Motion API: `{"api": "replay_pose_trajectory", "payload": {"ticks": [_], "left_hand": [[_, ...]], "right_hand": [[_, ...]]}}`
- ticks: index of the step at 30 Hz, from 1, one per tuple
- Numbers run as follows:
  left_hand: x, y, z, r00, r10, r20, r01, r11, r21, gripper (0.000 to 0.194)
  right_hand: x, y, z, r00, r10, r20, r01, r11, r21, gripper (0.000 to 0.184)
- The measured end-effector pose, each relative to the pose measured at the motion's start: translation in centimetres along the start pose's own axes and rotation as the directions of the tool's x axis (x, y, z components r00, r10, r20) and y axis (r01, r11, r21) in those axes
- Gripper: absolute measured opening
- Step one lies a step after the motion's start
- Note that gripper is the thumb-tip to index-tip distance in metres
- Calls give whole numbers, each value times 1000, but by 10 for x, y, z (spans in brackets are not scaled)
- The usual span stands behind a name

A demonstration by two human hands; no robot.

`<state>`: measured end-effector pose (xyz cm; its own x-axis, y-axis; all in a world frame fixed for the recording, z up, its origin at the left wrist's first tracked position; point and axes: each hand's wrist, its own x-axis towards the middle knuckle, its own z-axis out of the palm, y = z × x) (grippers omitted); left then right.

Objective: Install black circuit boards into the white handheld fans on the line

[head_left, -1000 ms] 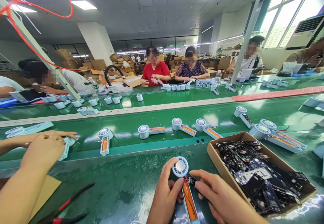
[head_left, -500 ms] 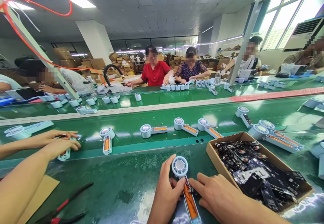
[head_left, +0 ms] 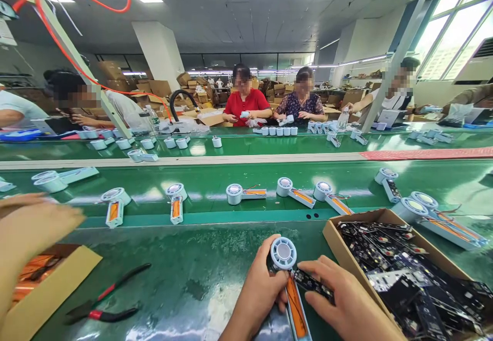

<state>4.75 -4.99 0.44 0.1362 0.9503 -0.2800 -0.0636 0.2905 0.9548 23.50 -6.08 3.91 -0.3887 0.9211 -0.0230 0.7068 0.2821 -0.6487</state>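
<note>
At the bottom centre, my left hand (head_left: pixel 259 294) grips a small white handheld fan (head_left: pixel 284 253) just below its round head. An orange battery (head_left: pixel 296 305) lies in the fan's open handle. My right hand (head_left: pixel 344 300) pinches a black circuit board (head_left: pixel 314 285) and holds it across the handle beside the battery. Both hands rest low over the green bench (head_left: pixel 192 274).
A cardboard box of black circuit boards (head_left: pixel 404 274) stands at my right. Red-handled pliers (head_left: pixel 103 305) lie to the left, near another cardboard box (head_left: pixel 50 289) and a co-worker's blurred hand (head_left: pixel 34 223). Several open fans (head_left: pixel 239 193) ride the green belt. People sit across it.
The view shifted so everything sits further right. My right hand lifted the circuit board onto the fan handle. The co-worker's hands left the fan on the belt and drew back left.
</note>
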Motion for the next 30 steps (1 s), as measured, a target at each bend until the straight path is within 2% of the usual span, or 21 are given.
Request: {"api": "replay_pose_trajectory", "payload": {"ticks": [4,7,10,14,16,19,23,30], "left_hand": [[2,-3,3,996,51,-75,-45,996,78,66],[3,-10,6,989,73,-131,-58,992,115,65],[2,-17,9,983,73,-166,-55,992,112,67],[-4,-23,7,991,29,-130,-36,998,-54,71],[-8,-22,3,998,32,-52,-38,992,-121,74],[-12,-19,-4,998,53,40,-45,985,-169,74],[-13,-20,-8,998,63,25,-56,974,-218,68],[-11,-27,-6,998,65,9,-62,982,-179,67]], "right_hand": [[-2,7,15,994,42,-99,-33,995,90,26],[-5,13,34,978,14,-206,16,990,143,24],[-8,20,59,919,-55,-389,111,986,121,27],[-11,28,86,833,-173,-526,210,978,11,32],[-11,28,92,816,-205,-540,217,975,-42,34],[-11,26,93,825,-200,-528,183,979,-85,35],[-13,26,93,838,-194,-511,167,981,-99,34],[-13,26,92,850,-188,-493,139,981,-135,33]]}}
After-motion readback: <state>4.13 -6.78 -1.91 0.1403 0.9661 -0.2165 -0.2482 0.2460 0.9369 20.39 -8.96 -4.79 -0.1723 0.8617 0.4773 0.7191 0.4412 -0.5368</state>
